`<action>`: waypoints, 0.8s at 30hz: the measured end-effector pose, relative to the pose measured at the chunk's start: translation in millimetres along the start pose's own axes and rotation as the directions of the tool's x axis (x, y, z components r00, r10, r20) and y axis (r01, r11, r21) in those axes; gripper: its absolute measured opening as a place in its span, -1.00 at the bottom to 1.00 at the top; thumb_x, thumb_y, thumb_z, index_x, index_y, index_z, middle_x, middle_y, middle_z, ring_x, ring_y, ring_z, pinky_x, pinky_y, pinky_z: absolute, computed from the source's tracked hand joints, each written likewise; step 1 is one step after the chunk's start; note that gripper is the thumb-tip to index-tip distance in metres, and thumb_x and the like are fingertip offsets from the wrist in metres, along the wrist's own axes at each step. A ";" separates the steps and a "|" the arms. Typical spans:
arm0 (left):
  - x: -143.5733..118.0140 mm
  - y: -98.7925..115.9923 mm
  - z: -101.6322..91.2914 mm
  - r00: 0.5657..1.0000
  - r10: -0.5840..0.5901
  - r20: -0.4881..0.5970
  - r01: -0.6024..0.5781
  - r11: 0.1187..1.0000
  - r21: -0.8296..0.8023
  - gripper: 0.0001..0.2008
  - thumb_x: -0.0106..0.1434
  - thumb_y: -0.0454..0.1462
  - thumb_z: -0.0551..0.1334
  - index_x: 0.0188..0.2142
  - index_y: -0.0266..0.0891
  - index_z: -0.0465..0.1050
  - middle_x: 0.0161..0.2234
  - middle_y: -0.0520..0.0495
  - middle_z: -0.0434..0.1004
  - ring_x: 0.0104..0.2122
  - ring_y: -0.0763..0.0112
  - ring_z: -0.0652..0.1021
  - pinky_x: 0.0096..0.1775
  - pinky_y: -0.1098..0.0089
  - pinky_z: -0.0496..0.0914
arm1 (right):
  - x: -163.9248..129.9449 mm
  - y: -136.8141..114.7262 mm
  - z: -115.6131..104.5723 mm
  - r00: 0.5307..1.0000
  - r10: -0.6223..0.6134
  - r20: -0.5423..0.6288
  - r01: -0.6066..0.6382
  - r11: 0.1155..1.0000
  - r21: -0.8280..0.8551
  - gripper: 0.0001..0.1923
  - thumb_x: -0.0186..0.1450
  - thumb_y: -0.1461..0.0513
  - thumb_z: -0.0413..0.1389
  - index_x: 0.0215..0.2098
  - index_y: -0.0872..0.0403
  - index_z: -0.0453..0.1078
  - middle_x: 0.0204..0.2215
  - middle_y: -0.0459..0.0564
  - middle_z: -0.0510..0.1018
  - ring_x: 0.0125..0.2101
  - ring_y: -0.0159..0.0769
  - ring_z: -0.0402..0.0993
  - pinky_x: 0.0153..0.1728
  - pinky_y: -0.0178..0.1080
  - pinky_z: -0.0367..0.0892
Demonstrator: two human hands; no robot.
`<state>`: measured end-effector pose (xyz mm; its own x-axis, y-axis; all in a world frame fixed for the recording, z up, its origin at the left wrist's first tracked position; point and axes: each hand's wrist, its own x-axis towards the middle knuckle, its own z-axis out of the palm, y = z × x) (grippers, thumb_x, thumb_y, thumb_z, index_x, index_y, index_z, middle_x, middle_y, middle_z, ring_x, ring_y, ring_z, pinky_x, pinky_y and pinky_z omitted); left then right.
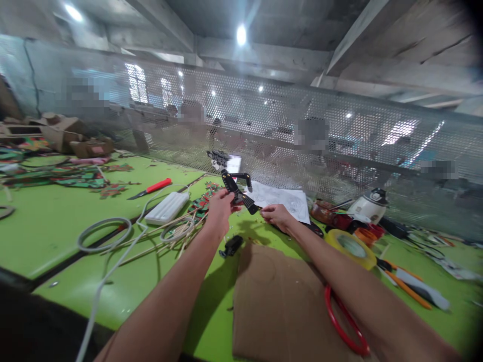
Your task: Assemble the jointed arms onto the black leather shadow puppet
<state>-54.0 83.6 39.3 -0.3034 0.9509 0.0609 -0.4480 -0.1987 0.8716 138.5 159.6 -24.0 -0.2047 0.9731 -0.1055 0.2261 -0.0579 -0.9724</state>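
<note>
One green worktable (56,226), one perforated metal screen (302,125) running along its far edge. One brown cardboard sheet (279,301) lying flat near the front edge, under the right forearm. One red ring (345,327) partly on the cardboard. One white paper with line drawings (283,198) beyond the hands. One yellow tape roll (350,246) right of the right arm. One white flat box (167,207) with grey cable looped left of the left hand. One bundle of thin bamboo sticks (158,239) just beside the left wrist. One red-handled knife (151,189) well left. One small black clip (231,246) on the table below the hands.

One black jointed cut-out puppet (233,182) raised above the table between both hands, long axis tilted, head end up-left, lower end down-right. Left hand (220,207) closed round the puppet's middle from below. Right hand (277,215) pinching narrow near the puppet's lower tip; contact too small to confirm.
</note>
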 end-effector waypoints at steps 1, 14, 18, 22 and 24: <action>-0.1 -0.3 0.1 1.000 0.000 0.003 -0.001 1.000 0.004 -0.92 0.05 -0.38 0.23 -0.44 -0.29 0.31 -0.50 0.00 0.49 -0.62 0.48 0.52 -0.58 0.51 0.38 | -1.1 0.0 -0.6 1.000 0.003 -0.005 -0.003 1.000 0.003 -0.83 0.35 0.19 0.11 -0.24 0.18 0.40 -0.38 -0.11 0.49 -0.48 -0.47 0.42 -0.48 -0.35 0.39; -1.7 -10.2 8.9 0.999 -0.032 0.003 0.032 0.999 -0.025 -0.94 0.14 -0.48 0.21 -0.36 -0.40 0.41 -0.42 -0.09 0.52 -0.54 0.51 0.52 -0.39 0.41 0.51 | -59.0 -30.6 -14.0 0.999 -0.046 -0.005 0.045 0.963 0.264 -0.66 -0.29 0.24 0.44 -0.55 0.16 0.50 -0.60 -0.05 0.56 -0.50 -0.35 0.51 -0.27 -0.22 0.43; -14.2 -14.9 17.8 0.996 -0.075 0.044 0.076 0.996 -0.036 -0.95 0.17 -0.49 0.20 -0.35 -0.42 0.41 -0.39 -0.12 0.53 -0.48 0.51 0.53 -0.29 0.38 0.54 | -98.0 -40.6 -15.8 0.997 -0.072 -0.031 0.077 0.963 0.260 -0.65 -0.24 0.21 0.43 -0.48 0.15 0.53 -0.57 -0.02 0.60 -0.46 -0.29 0.55 -0.26 -0.22 0.41; -32.5 -21.6 25.9 0.977 -0.150 0.149 0.154 0.988 -0.015 -0.95 0.19 -0.49 0.19 -0.36 -0.43 0.43 -0.40 -0.15 0.53 -0.50 0.47 0.54 -0.34 0.36 0.54 | -136.6 -47.8 -15.5 0.958 -0.260 -0.117 0.267 0.962 0.051 -0.76 -0.05 0.20 0.35 -0.41 0.13 0.54 -0.57 -0.04 0.60 -0.50 -0.33 0.53 -0.35 -0.27 0.38; -42.6 -25.8 29.0 0.956 -0.207 0.209 0.208 0.978 0.018 -0.95 0.19 -0.47 0.19 -0.35 -0.43 0.43 -0.44 -0.16 0.54 -0.55 0.45 0.53 -0.41 0.35 0.53 | -152.6 -49.5 -14.2 0.921 -0.367 -0.130 0.360 0.930 -0.076 -0.81 0.05 0.19 0.28 -0.38 0.12 0.54 -0.57 -0.06 0.59 -0.51 -0.33 0.52 -0.39 -0.28 0.37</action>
<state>-5.2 55.1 28.3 -0.0212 0.9996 -0.0200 -0.4860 0.0072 0.8739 172.0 17.1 43.2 -0.1479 0.9464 0.2871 0.2084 0.3136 -0.9264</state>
